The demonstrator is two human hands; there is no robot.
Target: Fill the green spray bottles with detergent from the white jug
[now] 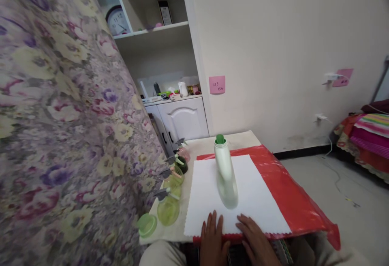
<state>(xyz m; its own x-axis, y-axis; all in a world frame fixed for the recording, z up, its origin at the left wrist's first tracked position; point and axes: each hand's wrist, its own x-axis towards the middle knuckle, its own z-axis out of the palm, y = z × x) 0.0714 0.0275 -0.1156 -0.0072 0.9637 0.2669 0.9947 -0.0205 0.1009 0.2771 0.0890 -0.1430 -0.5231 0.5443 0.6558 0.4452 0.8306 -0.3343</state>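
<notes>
A pale green plastic jug with a handle (226,176) stands upright on a white sheet (203,193). Its neck shows a green spout insert (220,139), with no cap over it. My left hand (212,233) lies flat at the sheet's near edge, fingers stretched forward. To its right, my right hand (252,235) rests on the same edge with its fingers spread. Both hands are apart from the jug and hold nothing. A round green lid or shallow cup (147,225) sits at the table's near left corner.
Several pump bottles (168,209) line the table's left side. Red plastic sheeting (285,193) lies under the white sheet and hangs over the right edge. A floral curtain (75,136) fills the left. Behind stand a white cabinet (187,116) and a wall; a bed (369,140) is far right.
</notes>
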